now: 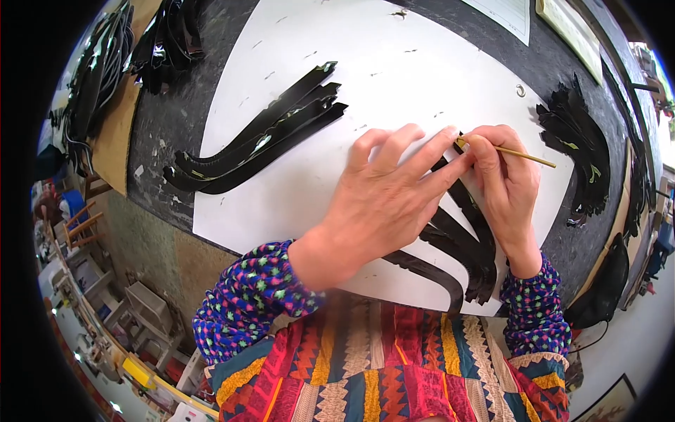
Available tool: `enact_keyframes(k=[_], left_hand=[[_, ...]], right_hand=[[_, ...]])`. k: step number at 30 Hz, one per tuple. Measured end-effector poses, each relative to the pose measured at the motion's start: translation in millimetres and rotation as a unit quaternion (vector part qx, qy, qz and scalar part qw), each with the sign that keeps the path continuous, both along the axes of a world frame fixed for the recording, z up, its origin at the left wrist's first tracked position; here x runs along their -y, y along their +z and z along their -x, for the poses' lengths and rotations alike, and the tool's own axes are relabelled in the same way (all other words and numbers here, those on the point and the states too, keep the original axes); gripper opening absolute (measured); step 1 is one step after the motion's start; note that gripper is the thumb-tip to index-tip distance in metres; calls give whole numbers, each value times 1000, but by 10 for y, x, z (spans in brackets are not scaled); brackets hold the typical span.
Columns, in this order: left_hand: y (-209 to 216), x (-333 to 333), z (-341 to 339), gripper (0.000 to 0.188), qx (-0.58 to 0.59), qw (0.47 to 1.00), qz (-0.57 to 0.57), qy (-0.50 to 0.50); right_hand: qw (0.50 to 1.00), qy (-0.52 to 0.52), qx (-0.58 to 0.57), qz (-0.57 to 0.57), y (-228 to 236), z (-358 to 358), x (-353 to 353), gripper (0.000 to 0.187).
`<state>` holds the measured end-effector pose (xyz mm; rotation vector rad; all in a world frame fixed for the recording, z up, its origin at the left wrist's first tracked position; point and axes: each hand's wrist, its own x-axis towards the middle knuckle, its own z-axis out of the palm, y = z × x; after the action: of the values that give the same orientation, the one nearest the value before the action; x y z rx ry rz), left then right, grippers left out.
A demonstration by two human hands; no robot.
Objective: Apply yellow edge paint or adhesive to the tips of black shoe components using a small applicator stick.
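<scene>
We see black curved strips (464,239) lying on a white sheet (394,63), and another set of black strips (260,141) with small pale glints on them. The worktop (169,119) is dark grey, flecked with pale spots. The thin stick (524,155) is tan yellow. Our sleeves (246,302) are deep blue with bright dots of pink, green and purple, and the garment (380,373) below them runs in zigzag bands of red, orange, yellow, teal and cream.

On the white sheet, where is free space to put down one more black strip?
Free: the upper white sheet, between the fanned black strips and the black pile; also the lower left, below that fan. Crowded: under the left hand and right hand with its thin stick, over curved strips.
</scene>
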<state>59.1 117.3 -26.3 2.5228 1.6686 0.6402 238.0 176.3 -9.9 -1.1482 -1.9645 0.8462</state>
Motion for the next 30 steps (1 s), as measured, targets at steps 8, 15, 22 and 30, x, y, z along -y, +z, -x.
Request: enact_keyframes(k=[8, 15, 22, 30], left_hand=[[-23, 9, 6, 42, 25, 1000, -4, 2], [-22, 7, 15, 44, 10, 1000, -15, 2], [-23, 7, 49, 51, 6, 1000, -15, -2], [-9, -26, 70, 48, 58, 998, 6, -28]], right_hand=[[1000, 15, 10, 13, -21, -13, -31, 7], [1000, 12, 10, 20, -7, 5, -39, 7], [999, -35, -19, -2, 163, -183, 52, 9], [972, -43, 178, -147, 63, -184, 283, 22]])
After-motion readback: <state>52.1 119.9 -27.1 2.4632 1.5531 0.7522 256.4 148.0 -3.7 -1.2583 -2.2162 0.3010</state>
